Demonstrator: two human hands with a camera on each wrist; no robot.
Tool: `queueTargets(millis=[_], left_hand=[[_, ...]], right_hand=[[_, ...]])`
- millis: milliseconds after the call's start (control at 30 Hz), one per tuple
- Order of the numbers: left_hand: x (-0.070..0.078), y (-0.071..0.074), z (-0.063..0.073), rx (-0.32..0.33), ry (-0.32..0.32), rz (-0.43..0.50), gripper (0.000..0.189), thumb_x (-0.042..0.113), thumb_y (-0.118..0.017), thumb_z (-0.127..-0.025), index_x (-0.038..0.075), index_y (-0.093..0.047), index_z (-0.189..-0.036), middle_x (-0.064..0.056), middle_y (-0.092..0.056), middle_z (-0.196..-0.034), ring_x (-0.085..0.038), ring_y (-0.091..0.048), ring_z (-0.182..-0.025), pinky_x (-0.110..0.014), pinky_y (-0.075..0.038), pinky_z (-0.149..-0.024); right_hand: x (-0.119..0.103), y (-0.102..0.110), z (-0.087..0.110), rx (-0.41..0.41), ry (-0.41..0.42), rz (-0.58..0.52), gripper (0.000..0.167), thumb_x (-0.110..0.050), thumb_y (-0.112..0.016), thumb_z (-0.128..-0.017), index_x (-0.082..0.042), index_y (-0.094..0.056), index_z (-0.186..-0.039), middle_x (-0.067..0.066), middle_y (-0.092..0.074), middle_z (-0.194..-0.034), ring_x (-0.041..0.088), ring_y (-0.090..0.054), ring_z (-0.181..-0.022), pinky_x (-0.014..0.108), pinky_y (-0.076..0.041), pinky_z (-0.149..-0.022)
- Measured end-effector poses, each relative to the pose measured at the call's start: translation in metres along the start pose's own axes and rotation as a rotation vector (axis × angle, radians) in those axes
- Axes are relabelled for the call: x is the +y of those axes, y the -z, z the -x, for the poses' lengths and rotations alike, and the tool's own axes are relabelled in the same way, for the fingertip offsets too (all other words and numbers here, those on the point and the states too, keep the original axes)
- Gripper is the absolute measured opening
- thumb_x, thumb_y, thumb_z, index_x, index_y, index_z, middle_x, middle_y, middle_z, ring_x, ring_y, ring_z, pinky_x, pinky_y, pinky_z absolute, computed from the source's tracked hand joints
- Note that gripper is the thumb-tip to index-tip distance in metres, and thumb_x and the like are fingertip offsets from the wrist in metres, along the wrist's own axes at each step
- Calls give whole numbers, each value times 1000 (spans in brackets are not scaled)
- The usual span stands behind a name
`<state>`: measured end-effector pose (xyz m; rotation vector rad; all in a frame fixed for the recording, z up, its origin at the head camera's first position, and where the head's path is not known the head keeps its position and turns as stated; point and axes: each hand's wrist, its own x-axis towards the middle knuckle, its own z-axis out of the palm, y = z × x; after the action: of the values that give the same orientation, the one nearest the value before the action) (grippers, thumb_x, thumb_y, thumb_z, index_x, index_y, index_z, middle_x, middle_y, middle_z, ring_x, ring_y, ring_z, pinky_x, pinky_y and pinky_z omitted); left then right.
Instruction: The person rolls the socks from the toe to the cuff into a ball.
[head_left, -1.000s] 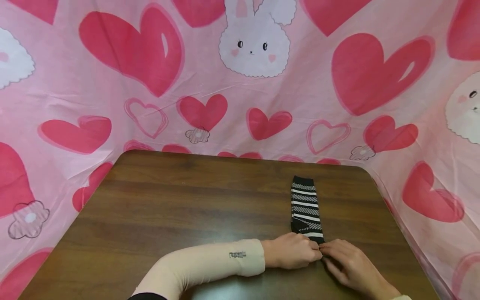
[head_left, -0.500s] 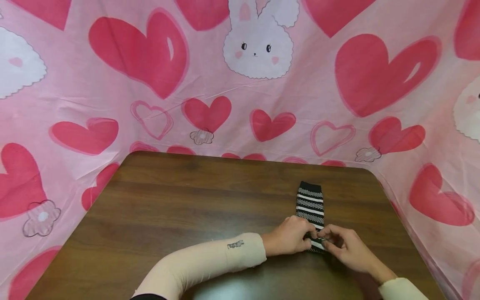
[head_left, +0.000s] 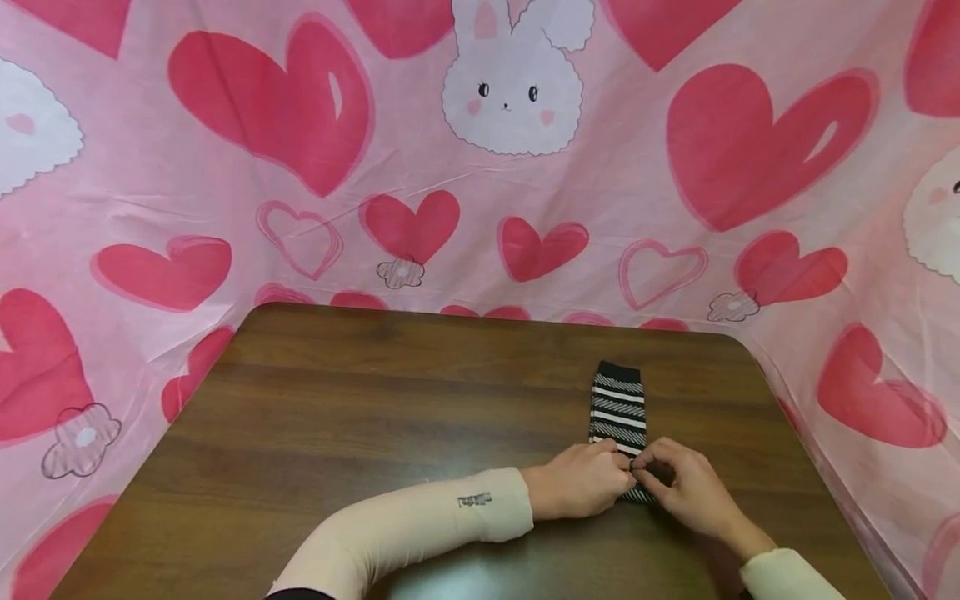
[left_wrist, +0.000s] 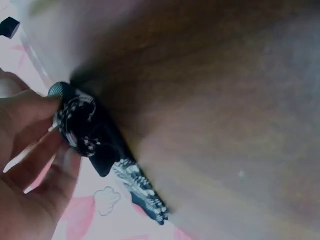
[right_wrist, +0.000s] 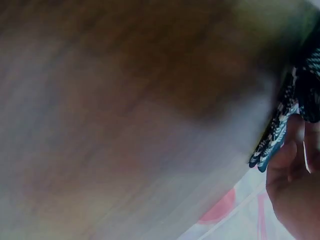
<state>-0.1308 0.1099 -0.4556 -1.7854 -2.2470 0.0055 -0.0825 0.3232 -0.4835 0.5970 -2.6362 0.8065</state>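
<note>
Black-and-white striped sock (head_left: 618,408), maybe a pr., lies on the wood table (head_left: 420,400), right of ctr. L hand (head_left: 588,482) & R hand (head_left: 693,492) both pinch its near part. Prob. mid-fold; next move needs a tight hold, then pressing flat.

Seen inside a small, curtained-off space around a broad brown wood-grain table with rounded far corners (head_left: 412,375). Closed in behind and along both sides by a pale pink fabric backdrop (head_left: 480,177), printed with glossy red hearts (head_left: 285,117), thin pink heart outlines (head_left: 662,273), fluffy white rabbit faces (head_left: 513,108) and sketched grey flowers (head_left: 401,272). Hung right by the table's far edge, creased toward the left back corner. Glimpsed again in both wrist views, in blurred pink and white. Hard to place further, perhaps a makeshift studio, with surroundings hidden by the backdrop.
</note>
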Motion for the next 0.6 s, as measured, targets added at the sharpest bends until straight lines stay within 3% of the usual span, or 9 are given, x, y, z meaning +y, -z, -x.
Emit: queueTargets(millis=[100,233,367,600], left_hand=[[2,-5,-1,-29,8,-13,14,27,-69,-95,27,-77,-107,10,-67,-103,-10,-56,-94,-16,-48,-77],[1,-10,-2,-41,15,-6,17,28,-72,-92,27,-76,-108,10,-66,-102,-10,-55,-91,-17,-47,-79],[-1,-11,-1,-59,47,29,23,28,-76,-88,28,-74,-111,10,-65,-104,-11,-53,-91,-17,-47,-75],[-1,-15,0,-80,68,72,25,28,-76,-89,27,-72,-114,9,-63,-108,-12,-52,-95,-16,-48,-71]], right_hand=[[1,1,4,33,74,68,30,-5,-86,-74,-27,-70,-87,-16,-62,-94,5,-55,-84,25,-46,-71],[3,3,10,62,266,123,12,-27,-82,-83,-24,-72,-90,-13,-62,-99,8,-54,-88,27,-38,-75],[4,2,13,51,420,165,24,-43,-67,-95,-20,-74,-97,-10,-64,-102,11,-57,-89,30,-36,-75],[7,-2,16,59,454,237,33,-44,-53,-102,-17,-73,-99,-7,-66,-101,13,-60,-86,32,-40,-71]])
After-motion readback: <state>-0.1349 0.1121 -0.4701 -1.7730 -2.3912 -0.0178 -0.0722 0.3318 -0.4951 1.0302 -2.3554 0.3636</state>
